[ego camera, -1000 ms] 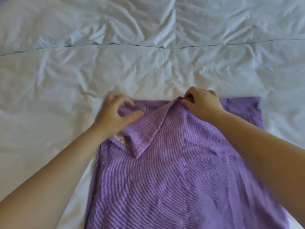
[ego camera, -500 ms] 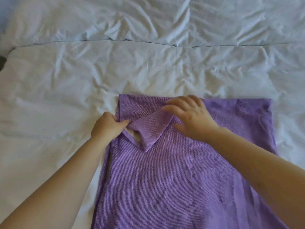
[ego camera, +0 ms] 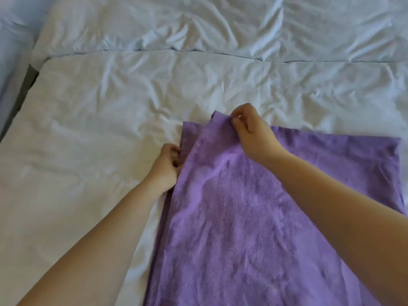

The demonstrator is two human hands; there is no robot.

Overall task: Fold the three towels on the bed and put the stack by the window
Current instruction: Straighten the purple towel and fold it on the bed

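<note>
Head view: purple towel lies on the bed (white, creased); right hand pinches its far corner, left hand grips its left edge.

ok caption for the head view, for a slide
Left hand grips the purple towel by its side edge, right hand pinches its far corner, on a bed.

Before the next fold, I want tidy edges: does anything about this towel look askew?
Yes: the purple towel is off at its far left corner: the top layer, pinched by the right hand, sits past the lower layer's edge, so corners don't match. The left hand grips the side edge.
</note>
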